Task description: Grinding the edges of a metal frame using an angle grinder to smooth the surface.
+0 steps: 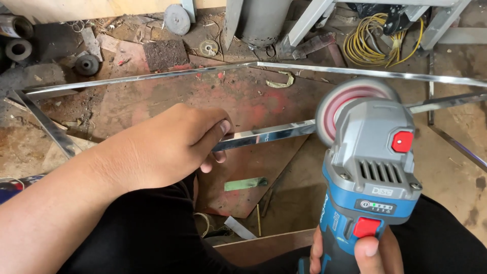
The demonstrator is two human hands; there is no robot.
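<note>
Firmly, left hand clamps polished flat steel bar mid-scene; right hand wrapped round blue-grey cordless angle grinder, red flap disc touching bar's right end. Risk: disc snagging edge, kicking bar toward nearby left fingers

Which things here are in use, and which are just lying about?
In use: left hand gripping the shiny metal strip; right hand holding the blue-grey angle grinder, its disc at the strip.

Lying about: yellow cable coil, loose grinding discs, green scrap, metal frame bars.
</note>
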